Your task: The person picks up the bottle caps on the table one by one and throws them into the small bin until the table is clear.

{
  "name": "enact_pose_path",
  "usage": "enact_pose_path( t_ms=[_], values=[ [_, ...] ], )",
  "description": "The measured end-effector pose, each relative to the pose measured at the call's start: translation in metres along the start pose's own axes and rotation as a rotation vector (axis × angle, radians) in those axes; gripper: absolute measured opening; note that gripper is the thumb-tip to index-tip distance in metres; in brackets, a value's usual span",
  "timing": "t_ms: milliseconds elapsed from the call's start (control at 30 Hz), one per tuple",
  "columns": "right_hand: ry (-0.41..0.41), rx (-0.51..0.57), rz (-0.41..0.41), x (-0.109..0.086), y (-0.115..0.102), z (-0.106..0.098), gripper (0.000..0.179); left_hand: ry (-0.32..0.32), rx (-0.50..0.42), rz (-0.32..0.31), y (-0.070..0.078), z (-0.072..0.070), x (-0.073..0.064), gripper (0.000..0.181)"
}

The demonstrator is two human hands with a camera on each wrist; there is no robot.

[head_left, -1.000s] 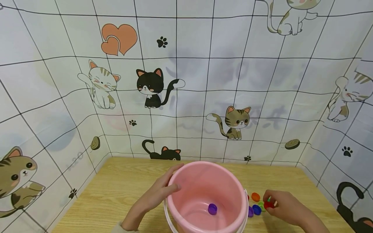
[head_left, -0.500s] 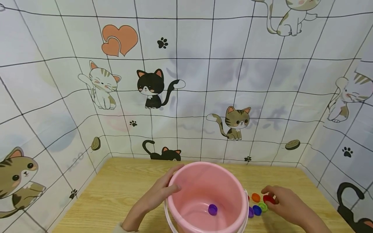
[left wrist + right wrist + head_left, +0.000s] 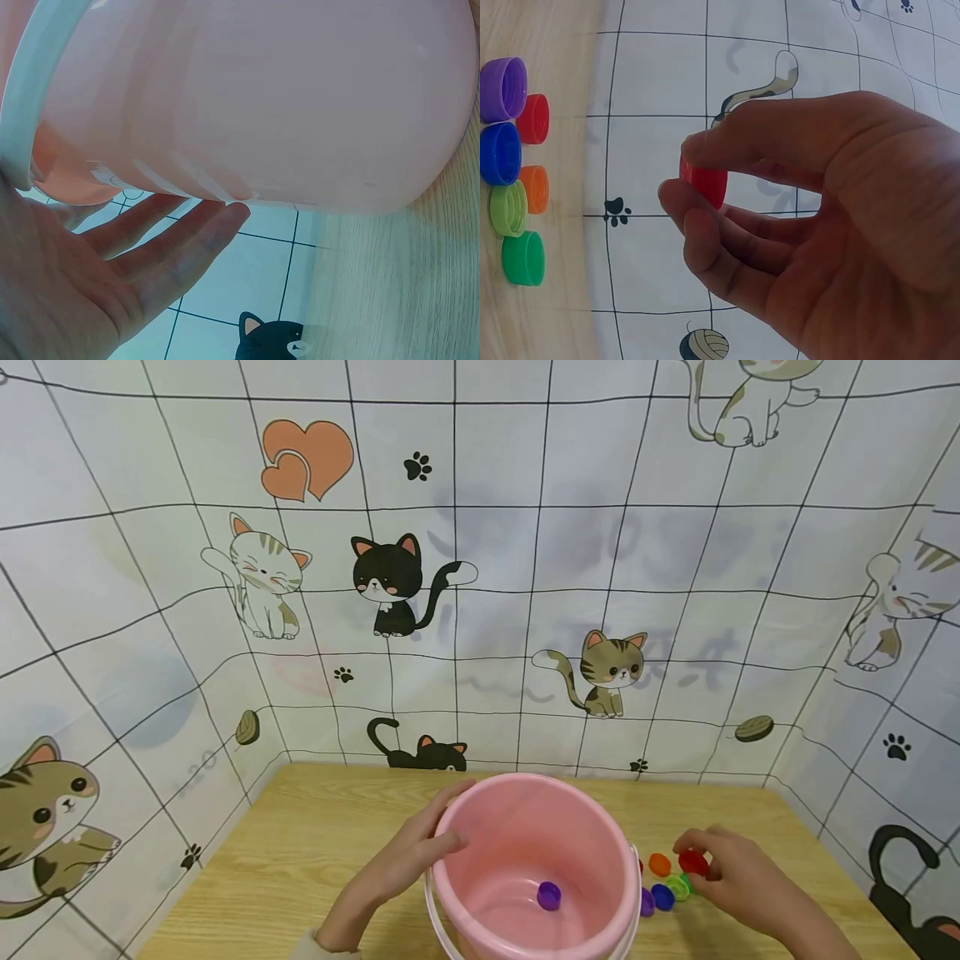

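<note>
My left hand (image 3: 405,856) holds the left side of a pink bucket (image 3: 536,802). The thumb hooks over the rim, and the left wrist view shows the other fingers (image 3: 187,251) against the outer wall. A purple bottle cap (image 3: 549,896) lies on the bucket's floor. To the right of the bucket, my right hand (image 3: 742,881) pinches a red bottle cap (image 3: 707,184) between thumb and fingers, raised off the table. Below it on the table are a blue cap (image 3: 500,154), an orange cap (image 3: 534,189), a light green cap (image 3: 508,208) and a green cap (image 3: 523,259).
Another purple cap (image 3: 504,88) and a second red cap (image 3: 534,118) lie in the same cluster. The bucket's white handle (image 3: 438,918) hangs down at its side. A wood-grain table (image 3: 330,810) meets a cat-patterned cloth wall (image 3: 495,693).
The right hand has moved slightly up with the red cap, away from the other caps. Left hand, bucket and the purple cap inside stay in place.
</note>
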State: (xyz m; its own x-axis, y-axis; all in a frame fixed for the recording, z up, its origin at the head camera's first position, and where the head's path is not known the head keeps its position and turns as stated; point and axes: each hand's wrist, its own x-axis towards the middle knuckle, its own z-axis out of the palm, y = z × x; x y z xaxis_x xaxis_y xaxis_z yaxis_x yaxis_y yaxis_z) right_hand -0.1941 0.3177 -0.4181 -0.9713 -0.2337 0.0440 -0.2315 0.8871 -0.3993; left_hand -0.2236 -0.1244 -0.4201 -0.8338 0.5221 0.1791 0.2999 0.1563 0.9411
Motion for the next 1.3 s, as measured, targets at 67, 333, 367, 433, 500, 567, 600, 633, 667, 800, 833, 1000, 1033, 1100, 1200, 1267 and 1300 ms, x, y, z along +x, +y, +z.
enact_pose_path(
  t_ms=[67,333,367,433,500,567,600,633,667,800,833,1000,1033,1100,1200,1267,1300],
  values=[
    [0.017,0.003,-0.004,-0.001,-0.001,-0.001,0.028,-0.002,-0.004,0.000,0.000,0.000,0.000,0.063],
    [0.135,-0.003,-0.030,-0.006,-0.007,-0.004,0.029,-0.001,-0.007,-0.001,0.002,-0.001,0.000,0.063],
    [0.149,-0.002,-0.034,-0.006,-0.009,-0.004,0.029,0.001,-0.005,-0.002,0.002,-0.001,0.000,0.063],
    [0.170,-0.001,-0.044,-0.006,-0.011,-0.003,0.030,0.004,-0.004,-0.006,0.002,-0.002,-0.001,0.063],
    [0.187,0.000,-0.053,-0.007,-0.013,-0.003,0.030,0.003,-0.001,-0.008,0.002,-0.002,-0.001,0.064],
    [0.202,0.003,-0.065,-0.007,-0.015,-0.002,0.031,0.000,-0.004,-0.012,0.002,-0.003,-0.001,0.063],
    [0.210,0.001,-0.071,-0.007,-0.016,-0.002,0.031,-0.002,-0.005,-0.013,0.002,-0.002,-0.001,0.063],
    [0.219,0.000,-0.078,-0.008,-0.017,-0.002,0.032,-0.002,-0.004,-0.014,0.002,-0.002,-0.001,0.063],
    [0.229,-0.002,-0.085,-0.008,-0.018,-0.002,0.033,-0.004,-0.005,-0.013,0.002,-0.002,-0.001,0.063],
    [0.242,-0.004,-0.086,-0.010,-0.020,-0.003,0.034,-0.006,-0.013,-0.009,0.002,0.000,0.000,0.062],
    [0.244,-0.007,-0.084,-0.011,-0.020,-0.004,0.033,-0.008,-0.018,-0.008,0.002,0.001,0.000,0.062],
    [0.265,-0.015,-0.085,-0.013,-0.019,-0.007,0.031,-0.012,-0.027,-0.006,0.001,0.003,0.003,0.062],
    [0.270,-0.013,-0.089,-0.013,-0.020,-0.007,0.031,-0.010,-0.025,-0.005,0.000,0.003,0.003,0.062],
    [0.280,-0.014,-0.095,-0.013,-0.021,-0.008,0.030,-0.004,-0.021,-0.006,-0.001,0.002,0.002,0.062],
    [0.289,-0.016,-0.096,-0.013,-0.022,-0.008,0.029,0.001,-0.011,-0.005,-0.001,0.002,0.002,0.063],
    [0.296,-0.016,-0.096,-0.013,-0.023,-0.008,0.030,0.002,-0.004,-0.006,-0.001,0.001,0.002,0.063],
    [0.300,-0.017,-0.096,-0.013,-0.024,-0.008,0.030,0.005,0.000,-0.007,-0.001,0.002,0.002,0.063]
  ],
)
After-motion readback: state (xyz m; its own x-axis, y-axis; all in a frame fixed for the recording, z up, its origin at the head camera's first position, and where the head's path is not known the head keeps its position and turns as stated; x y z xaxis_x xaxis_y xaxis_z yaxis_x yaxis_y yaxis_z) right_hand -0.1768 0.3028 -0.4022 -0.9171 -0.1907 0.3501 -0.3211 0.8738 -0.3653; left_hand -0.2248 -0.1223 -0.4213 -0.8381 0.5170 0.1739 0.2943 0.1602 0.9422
